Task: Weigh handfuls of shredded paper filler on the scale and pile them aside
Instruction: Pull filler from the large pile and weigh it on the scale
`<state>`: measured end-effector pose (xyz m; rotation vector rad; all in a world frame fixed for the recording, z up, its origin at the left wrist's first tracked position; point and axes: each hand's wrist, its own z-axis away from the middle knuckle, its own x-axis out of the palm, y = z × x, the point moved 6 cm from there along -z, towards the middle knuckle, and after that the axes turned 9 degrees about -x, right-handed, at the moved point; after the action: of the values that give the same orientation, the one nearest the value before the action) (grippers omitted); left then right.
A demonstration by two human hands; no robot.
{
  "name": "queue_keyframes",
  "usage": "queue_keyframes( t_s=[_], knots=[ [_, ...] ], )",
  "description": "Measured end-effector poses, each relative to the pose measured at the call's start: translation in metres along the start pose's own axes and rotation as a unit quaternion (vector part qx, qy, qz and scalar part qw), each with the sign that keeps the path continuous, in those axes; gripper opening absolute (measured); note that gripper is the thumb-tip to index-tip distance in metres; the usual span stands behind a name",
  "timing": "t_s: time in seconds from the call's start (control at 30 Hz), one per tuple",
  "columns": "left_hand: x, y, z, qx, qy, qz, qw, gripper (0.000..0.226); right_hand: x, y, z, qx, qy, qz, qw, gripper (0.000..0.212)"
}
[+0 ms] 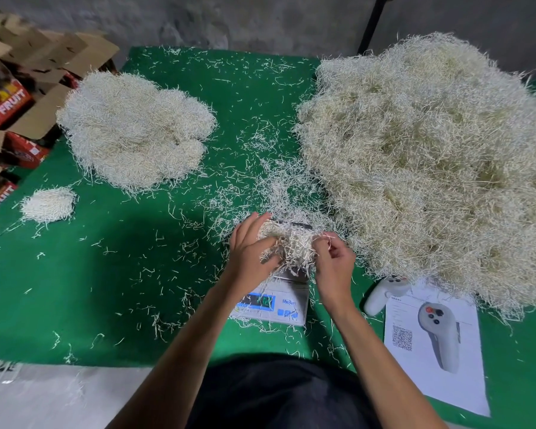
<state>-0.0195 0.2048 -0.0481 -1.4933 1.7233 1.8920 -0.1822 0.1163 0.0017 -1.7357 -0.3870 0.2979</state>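
A small white digital scale (287,301) with a lit blue display sits on the green table (112,274) near the front. A handful of shredded paper filler (291,239) lies on its platform. My left hand (250,247) grips the left side of that handful, and my right hand (334,261) pinches its right side. A huge loose heap of filler (430,168) fills the right of the table. A flatter pile of filler (133,128) lies at the back left, with a small separate clump (48,204) in front of it.
Loose paper strands are scattered over the green cloth. A white handheld controller (384,294) and a printed sheet (433,345) lie to the right of the scale. Cardboard fruit boxes (16,100) stand beyond the table's left edge. A dark pole (372,24) rises at the back.
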Motion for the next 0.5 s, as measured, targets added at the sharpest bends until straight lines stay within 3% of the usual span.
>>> queue_keyframes(
  t_s=[0.17,0.5],
  knots=[
    [-0.012,0.005,0.004,-0.014,0.035,0.042,0.998,0.035,-0.001,-0.008,0.000,-0.028,0.013,-0.008,0.999,0.017],
    [-0.022,0.012,0.006,-0.040,0.069,0.057,0.995,0.031,-0.002,-0.009,0.002,-0.037,0.026,-0.007,0.999,0.014]
  ],
)
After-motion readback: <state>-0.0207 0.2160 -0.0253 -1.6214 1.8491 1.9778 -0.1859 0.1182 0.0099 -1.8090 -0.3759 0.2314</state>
